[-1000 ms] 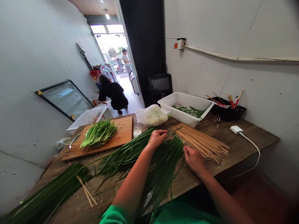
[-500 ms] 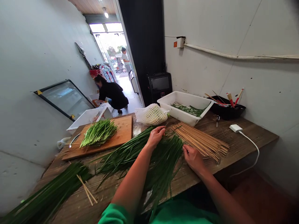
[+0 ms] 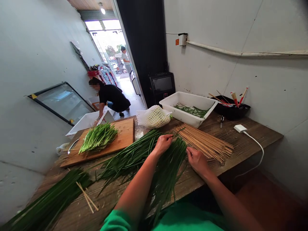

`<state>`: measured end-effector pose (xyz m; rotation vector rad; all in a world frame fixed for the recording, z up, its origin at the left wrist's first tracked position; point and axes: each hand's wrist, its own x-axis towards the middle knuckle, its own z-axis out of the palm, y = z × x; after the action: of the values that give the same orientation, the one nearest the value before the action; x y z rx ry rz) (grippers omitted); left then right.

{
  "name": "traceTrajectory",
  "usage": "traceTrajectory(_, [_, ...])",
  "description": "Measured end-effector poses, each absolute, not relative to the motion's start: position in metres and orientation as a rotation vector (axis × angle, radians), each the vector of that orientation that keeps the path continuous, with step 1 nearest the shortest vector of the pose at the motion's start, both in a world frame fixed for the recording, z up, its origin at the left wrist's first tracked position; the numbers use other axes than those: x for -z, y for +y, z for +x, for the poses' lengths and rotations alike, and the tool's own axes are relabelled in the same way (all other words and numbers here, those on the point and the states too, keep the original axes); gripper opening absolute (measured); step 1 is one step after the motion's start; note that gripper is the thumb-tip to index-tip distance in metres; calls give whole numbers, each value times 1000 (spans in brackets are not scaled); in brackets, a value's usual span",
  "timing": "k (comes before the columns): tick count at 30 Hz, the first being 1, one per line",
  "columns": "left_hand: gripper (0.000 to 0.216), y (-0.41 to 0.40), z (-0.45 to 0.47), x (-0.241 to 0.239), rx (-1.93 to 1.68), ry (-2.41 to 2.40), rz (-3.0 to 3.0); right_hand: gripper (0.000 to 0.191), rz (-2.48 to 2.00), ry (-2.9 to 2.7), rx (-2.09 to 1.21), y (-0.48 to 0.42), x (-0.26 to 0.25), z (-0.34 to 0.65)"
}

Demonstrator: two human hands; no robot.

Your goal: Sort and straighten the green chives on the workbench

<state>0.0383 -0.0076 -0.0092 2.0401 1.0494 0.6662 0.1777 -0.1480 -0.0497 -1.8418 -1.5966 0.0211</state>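
Note:
My left hand (image 3: 164, 144) is closed in a pinch over the middle pile of long green garlic chives (image 3: 130, 154), with a thin green end by its fingertips. My right hand (image 3: 197, 160) is closed too, thumb and finger pressed together at the right edge of a fanned bunch of garlic chives (image 3: 168, 170); what lies between them is too small to make out. This bunch spreads between my forearms toward the table's front edge. Just beyond my right hand lies a row of bamboo skewers (image 3: 207, 141), side by side on the wooden table (image 3: 192, 178).
A cutting board (image 3: 126, 133) bears cut green stalks (image 3: 98, 138). Behind are a net-wrapped bundle (image 3: 154, 116), a white tub (image 3: 187, 120) with some chives, and a black tray (image 3: 231, 112). More chives (image 3: 55, 195), loose sticks (image 3: 87, 197) and a white charger (image 3: 240, 129) lie about. A person (image 3: 112, 96) crouches beyond.
My left hand has shifted slightly down and turned over the chives. My right hand stays at the bunch's edge. The crouching person's arm now reaches into the white box; the view has shifted a little.

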Motion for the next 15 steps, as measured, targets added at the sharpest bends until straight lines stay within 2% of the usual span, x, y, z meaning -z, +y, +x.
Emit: traceTrajectory(15, [32, -7, 36, 5, -643, 996, 1917, 34, -1861, -1606, -15, -147, 54, 180])
